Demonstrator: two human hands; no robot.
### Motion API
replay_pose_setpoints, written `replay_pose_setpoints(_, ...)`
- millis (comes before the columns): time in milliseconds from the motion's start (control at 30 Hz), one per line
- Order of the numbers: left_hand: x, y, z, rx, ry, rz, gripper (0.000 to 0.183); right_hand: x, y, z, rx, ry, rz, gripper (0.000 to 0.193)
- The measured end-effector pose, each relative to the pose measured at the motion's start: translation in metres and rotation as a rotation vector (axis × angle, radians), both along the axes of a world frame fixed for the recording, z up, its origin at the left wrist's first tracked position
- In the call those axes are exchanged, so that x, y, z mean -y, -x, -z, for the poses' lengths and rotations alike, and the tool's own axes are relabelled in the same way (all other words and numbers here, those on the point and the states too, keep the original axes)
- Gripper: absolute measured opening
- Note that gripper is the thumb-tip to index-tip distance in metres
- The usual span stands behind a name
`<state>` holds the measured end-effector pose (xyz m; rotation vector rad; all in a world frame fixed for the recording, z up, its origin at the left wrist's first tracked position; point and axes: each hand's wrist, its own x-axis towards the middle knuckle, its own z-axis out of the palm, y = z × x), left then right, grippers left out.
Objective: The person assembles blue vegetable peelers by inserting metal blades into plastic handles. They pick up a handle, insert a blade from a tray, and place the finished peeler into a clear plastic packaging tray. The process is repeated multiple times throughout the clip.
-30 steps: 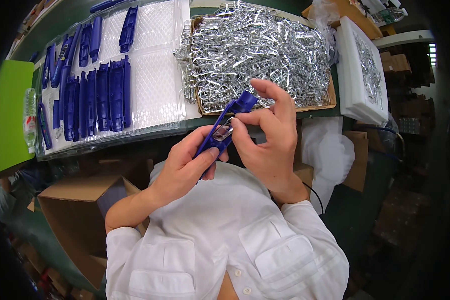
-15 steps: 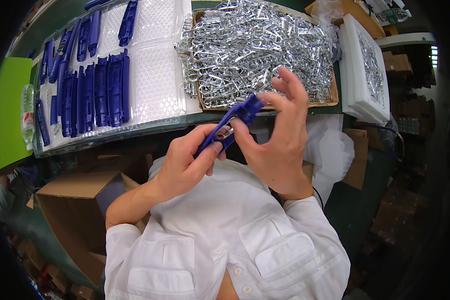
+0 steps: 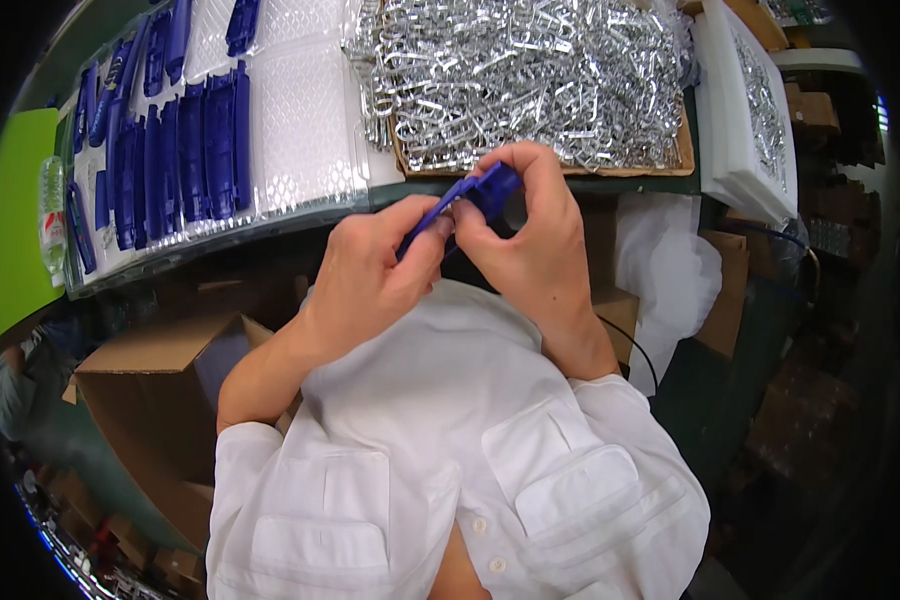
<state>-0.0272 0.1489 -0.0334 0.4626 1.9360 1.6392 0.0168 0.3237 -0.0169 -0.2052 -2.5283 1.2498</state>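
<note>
Ctr frame: L hand (image 3: 370, 262) and R hand (image 3: 532, 250), fingers of both clamped on blue plastic part (image 3: 495, 188), held tilted. Beyond, upper ctr: metal clips (image 3: 530, 85), cardboard box (image 3: 686, 152). Upper L: clear tray (image 3: 305, 130) w/ blue half-shells (image 3: 193, 155).

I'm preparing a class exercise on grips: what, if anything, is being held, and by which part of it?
A blue plastic piece: the left hand grips its lower end, the right hand its upper end.
</note>
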Motion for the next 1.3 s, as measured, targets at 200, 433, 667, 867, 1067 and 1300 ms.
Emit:
replay_pose_setpoints(200,-0.002,0.005,0.012,0.042,-0.006,-0.033,0.021,0.004,0.007,0.008,0.040,-0.003,0.003,0.037)
replay_pose_setpoints(433,0.022,0.017,-0.020,0.566,-0.280,0.160,0.050,-0.010,0.007,-0.006,0.126,0.627,-0.003,0.032)
replay_pose_setpoints(667,0.037,0.024,-0.028,0.841,-0.374,0.245,0.064,-0.021,-0.007,-0.028,0.218,0.831,-0.132,0.039)
replay_pose_setpoints(867,0.039,0.022,-0.035,0.740,-0.333,0.229,0.061,-0.028,-0.013,-0.025,0.133,0.865,-0.176,0.047)
replay_pose_setpoints(1067,0.037,0.026,-0.058,-0.620,0.082,0.044,0.060,-0.043,-0.021,-0.016,-0.006,0.759,-0.107,0.051)
replay_pose_setpoints(1300,0.032,0.042,-0.060,-0.942,0.168,-0.050,0.067,-0.056,-0.025,-0.004,0.050,0.740,-0.091,0.045)
